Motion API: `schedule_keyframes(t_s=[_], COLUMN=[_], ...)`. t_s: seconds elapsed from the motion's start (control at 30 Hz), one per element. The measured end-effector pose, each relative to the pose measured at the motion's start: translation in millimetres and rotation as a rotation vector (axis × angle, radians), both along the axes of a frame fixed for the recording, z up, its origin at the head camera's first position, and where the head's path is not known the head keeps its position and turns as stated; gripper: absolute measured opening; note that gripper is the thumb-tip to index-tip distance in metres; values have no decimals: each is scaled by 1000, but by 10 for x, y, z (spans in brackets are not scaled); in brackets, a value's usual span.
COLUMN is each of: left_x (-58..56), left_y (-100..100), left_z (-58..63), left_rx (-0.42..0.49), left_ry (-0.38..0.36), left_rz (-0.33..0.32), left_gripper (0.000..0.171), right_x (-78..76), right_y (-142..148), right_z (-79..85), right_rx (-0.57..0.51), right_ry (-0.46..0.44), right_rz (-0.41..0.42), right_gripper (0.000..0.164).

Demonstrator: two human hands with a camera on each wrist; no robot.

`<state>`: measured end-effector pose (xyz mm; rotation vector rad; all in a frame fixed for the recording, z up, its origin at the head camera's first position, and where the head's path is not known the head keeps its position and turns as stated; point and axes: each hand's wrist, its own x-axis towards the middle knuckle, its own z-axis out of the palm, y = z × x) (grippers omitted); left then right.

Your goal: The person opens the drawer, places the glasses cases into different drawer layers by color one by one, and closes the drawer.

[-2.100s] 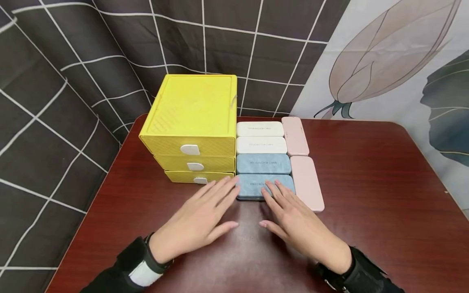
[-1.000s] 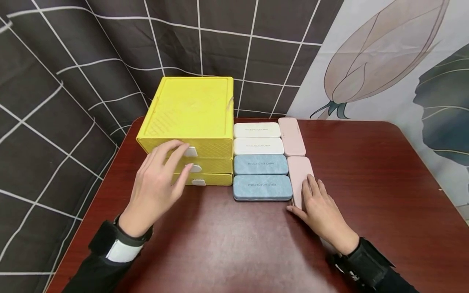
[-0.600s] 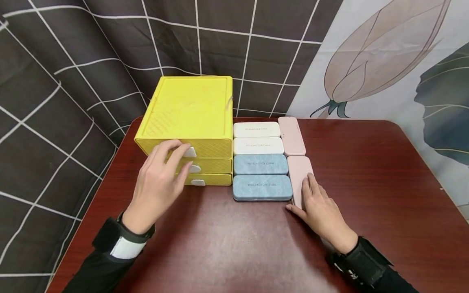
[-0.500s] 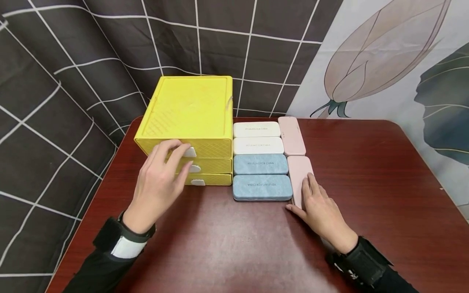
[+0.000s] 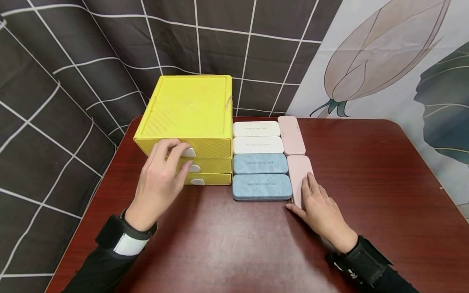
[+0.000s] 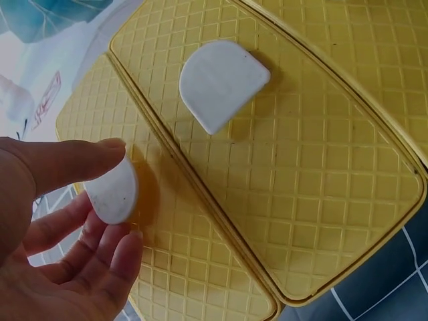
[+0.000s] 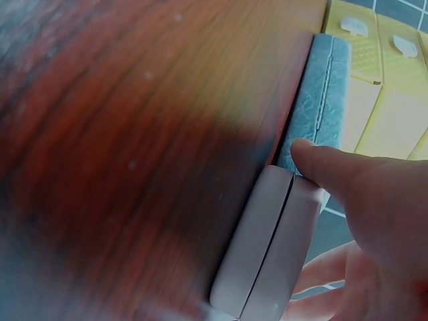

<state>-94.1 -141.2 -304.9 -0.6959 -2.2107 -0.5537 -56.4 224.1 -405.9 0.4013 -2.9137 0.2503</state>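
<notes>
A yellow drawer cabinet [image 5: 190,108] has three drawers with white tab handles. My left hand [image 5: 157,185] is at the top drawer; thumb and fingers bracket its white drawer handle [image 6: 115,194], thumb on one edge, fingertips at the other. The middle drawer's handle [image 6: 224,83] lies beside it, untouched. My right hand [image 5: 324,209] rests on the nearer pink case [image 5: 298,169], fingers over its top and thumb at its near left corner. Right beside it are two blue cases [image 5: 261,187], and the thumb tip overlaps the nearer one in the right wrist view.
Two white cases [image 5: 257,145] lie behind the blue ones, against the cabinet's right side. Another pink case [image 5: 292,136] stands at the back right. Everything sits on a reddish-brown table [image 5: 227,252], with a dark gridded cloth [image 5: 220,44] hanging behind and to the left.
Both hands were over the near blue case. The left moved left to the top drawer's handle, the right moved right onto the nearer pink case. Over the last second both have stayed nearly still.
</notes>
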Motion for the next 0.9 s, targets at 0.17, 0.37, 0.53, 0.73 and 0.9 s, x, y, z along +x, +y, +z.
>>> schedule_keyframes(t_s=[0.17,0.37,0.53,0.73,0.9], left_x=[-2,-1,2,11,17], left_y=[9,14,15,16,22], left_z=[-6,-15,-21,-31,-48], left_rx=[15,27,34,39,46], left_ry=[9,21,18,26,40], left_rz=[-1,1,2,5,8], left_gripper=[35,32,32,30,28], right_x=[3,4,1,1,6], right_y=[1,-1,3,0,-7], right_z=[0,-3,-13,-12,3], right_rx=[-3,-3,-6,-5,0], right_ry=[17,14,25,18,32], right_rz=[4,2,4,1,7], right_gripper=[87,88,88,88,86])
